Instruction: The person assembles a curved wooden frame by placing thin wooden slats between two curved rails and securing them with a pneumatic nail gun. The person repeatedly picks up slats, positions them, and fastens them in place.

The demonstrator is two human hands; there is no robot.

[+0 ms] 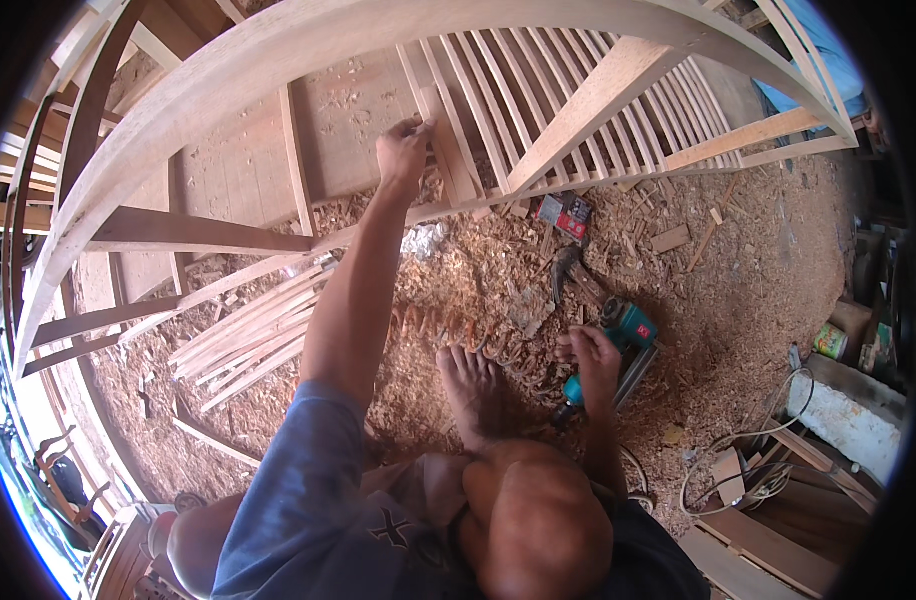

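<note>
My left hand [403, 152] is closed at the upper end of a short flat wooden board [452, 160], which lies between slats of a curved wooden frame [238, 62]. Thin parallel slats [538, 105] run across the frame to the right of that hand. Lower down, my right hand [591, 362] has its fingers curled around the handle of a teal nail gun [633, 326], held low over the shavings. Part of the handle is hidden behind the hand. A claw hammer [578, 276] lies just beyond the nail gun.
Loose slats [253, 335] lie in a bundle at left. A red and grey box [565, 216] sits near the frame's edge. My bare foot [470, 390] rests among shavings, beside a coiled orange hose [428, 322]. Cables [748, 480] and a pale block [846, 415] are at right.
</note>
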